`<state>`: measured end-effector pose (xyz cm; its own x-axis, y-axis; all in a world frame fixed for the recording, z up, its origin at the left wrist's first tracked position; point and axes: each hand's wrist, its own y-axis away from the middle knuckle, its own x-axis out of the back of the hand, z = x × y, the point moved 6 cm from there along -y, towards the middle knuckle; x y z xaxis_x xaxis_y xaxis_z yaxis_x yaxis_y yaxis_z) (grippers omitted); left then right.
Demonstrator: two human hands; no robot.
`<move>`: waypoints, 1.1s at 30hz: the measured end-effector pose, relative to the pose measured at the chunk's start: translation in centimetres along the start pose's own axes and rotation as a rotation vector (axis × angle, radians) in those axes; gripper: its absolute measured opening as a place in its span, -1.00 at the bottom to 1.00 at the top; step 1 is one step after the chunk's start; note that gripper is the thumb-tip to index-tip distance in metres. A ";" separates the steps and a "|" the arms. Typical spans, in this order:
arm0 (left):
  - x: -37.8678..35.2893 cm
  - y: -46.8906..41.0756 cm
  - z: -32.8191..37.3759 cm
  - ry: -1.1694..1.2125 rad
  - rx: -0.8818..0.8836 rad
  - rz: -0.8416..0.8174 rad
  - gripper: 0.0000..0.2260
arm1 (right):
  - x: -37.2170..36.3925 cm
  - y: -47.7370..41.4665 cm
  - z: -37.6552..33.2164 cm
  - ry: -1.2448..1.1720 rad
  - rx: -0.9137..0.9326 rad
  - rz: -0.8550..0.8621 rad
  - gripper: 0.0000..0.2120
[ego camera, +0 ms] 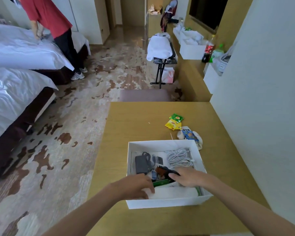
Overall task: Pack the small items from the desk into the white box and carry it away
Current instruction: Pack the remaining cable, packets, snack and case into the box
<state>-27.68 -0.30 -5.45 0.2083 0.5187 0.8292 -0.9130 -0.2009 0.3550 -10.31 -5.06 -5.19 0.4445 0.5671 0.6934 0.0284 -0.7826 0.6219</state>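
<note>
The white box (162, 204) sits on the wooden desk (126, 126), near its front edge. Inside lie a dark charger brick (140, 164), a coiled white cable (179, 158), a white cloth (175, 193) and small packets. My left hand (134, 185) reaches over the box's left wall and rests on the white cloth. My right hand (187, 178) is inside the box, fingers on a dark item (167, 171). Beyond the box lie green and yellow tea sachets (174, 121) and a blue packet (189, 134) on crumpled white wrapping.
A wall runs along the desk's right side. A brown stool (144, 95) stands past the desk's far edge. Two beds (15, 86) fill the left, with a person in red (48, 19) bending over the far one. A luggage rack (162, 53) and bottles (209, 48) stand ahead.
</note>
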 end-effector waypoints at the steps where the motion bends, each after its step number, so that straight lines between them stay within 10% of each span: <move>1: 0.0 0.2 -0.1 -0.020 -0.020 0.012 -0.72 | 0.0 0.0 -0.1 0.038 0.021 0.050 -0.69; 18: 6.8 4.5 -6.2 0.129 0.219 0.752 -0.84 | 0.3 -1.8 -2.8 0.201 0.151 0.275 -0.84; 33: 13.7 -5.4 -10.7 0.200 0.322 0.574 -0.79 | 10.9 -2.9 0.7 -0.300 0.018 0.755 -0.90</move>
<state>-23.68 16.76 -0.60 -0.3743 0.3931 0.8399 -0.7031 -0.7108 0.0193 -4.92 3.20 0.28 0.5706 -0.2061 0.7950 -0.3616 -0.9322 0.0178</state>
